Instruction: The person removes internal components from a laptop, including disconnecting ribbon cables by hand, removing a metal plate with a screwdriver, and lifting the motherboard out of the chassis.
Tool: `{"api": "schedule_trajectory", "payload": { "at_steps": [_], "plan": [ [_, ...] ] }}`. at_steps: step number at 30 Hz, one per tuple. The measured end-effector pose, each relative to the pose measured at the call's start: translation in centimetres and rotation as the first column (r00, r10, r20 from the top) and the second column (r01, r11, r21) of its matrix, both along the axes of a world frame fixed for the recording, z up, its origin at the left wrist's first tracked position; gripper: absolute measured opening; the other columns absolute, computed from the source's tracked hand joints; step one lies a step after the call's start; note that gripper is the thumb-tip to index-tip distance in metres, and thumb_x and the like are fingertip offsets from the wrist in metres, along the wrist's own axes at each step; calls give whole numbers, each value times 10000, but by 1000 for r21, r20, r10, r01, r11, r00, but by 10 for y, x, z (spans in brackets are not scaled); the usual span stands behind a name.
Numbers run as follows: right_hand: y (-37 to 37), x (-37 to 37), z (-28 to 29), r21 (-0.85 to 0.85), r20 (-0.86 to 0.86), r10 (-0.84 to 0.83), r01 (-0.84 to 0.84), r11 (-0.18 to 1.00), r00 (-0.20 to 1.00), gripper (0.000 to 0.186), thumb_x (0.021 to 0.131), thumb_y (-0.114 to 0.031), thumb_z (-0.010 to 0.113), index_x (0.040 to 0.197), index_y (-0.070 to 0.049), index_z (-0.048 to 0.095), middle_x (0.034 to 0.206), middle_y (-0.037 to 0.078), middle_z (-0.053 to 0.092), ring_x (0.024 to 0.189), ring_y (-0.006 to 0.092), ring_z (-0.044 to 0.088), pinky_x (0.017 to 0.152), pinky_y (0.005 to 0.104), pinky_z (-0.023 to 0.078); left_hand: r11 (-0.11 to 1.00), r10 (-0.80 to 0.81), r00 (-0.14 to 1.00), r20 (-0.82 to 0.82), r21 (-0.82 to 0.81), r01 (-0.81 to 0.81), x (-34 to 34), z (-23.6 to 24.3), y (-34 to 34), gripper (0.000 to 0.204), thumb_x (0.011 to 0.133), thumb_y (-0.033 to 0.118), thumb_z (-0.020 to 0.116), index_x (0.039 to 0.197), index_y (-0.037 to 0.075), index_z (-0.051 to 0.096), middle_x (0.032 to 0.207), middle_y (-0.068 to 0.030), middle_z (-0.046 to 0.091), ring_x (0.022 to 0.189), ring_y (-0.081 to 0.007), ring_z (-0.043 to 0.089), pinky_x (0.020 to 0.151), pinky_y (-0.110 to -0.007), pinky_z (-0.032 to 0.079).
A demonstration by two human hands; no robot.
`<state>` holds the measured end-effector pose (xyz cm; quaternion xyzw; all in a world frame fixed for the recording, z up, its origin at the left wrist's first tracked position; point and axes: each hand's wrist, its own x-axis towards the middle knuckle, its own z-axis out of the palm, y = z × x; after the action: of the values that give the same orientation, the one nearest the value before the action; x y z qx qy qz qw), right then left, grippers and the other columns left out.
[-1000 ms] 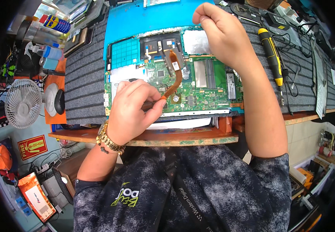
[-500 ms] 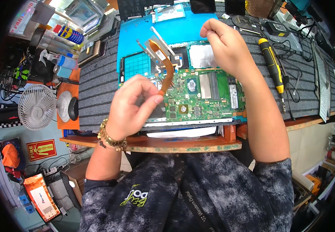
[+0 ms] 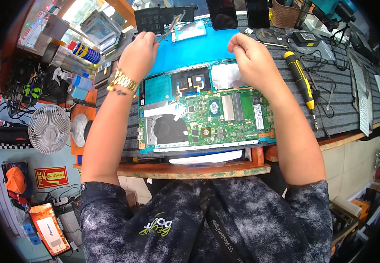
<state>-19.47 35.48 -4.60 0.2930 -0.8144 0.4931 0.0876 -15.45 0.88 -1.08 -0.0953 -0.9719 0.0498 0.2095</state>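
Note:
My left hand (image 3: 139, 55) is raised at the far left of the blue mat, its fingers closed on a copper heat sink (image 3: 172, 27) seen nearly edge-on. Below lies an opened laptop base with a green motherboard (image 3: 201, 115), a bare processor chip (image 3: 215, 106) and a black cooling fan (image 3: 169, 128). My right hand (image 3: 252, 59) hovers over the silvery panel (image 3: 226, 75) at the base's far right. Its fingers are curled into a pinch; whatever is between them, if anything, is hidden.
A blue mat (image 3: 198, 52) lies behind the laptop, with a black battery (image 3: 155, 18) and dark phones (image 3: 223, 15) beyond. On the right rest a yellow-black screwdriver (image 3: 300, 76) and cables. A spray can (image 3: 84, 51) and white fan (image 3: 49, 128) stand left.
My left hand has carried the heat sink from above the motherboard away to the far left, uncovering the cooling fan. My right hand stays nearly in place, still pinched.

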Motion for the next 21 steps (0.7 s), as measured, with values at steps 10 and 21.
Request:
{"api": "schedule_trajectory", "payload": {
  "at_steps": [10, 21],
  "plan": [
    [4, -1, 2, 24, 25, -20, 19, 1000, 1000, 248, 1078, -145, 539, 1118, 14, 725, 1090, 257, 772, 1063, 460, 743, 969, 526, 575, 985, 113, 989, -99, -121, -125, -64, -40, 7, 193, 1100, 242, 735, 1127, 61, 674, 1134, -154, 726, 1049, -399, 780, 857, -522, 671],
    [9, -7, 0, 25, -34, -27, 28, 999, 999, 254, 1067, -142, 539, 1102, 19, 732, 1073, 264, 794, 1044, 472, 759, 949, 545, 585, 987, 125, 987, -98, -90, -133, -90, -53, 3, 187, 1091, 260, 736, 1125, 77, 725, 1117, -162, 746, 1032, -429, 784, 871, -548, 663]
  ]
}}
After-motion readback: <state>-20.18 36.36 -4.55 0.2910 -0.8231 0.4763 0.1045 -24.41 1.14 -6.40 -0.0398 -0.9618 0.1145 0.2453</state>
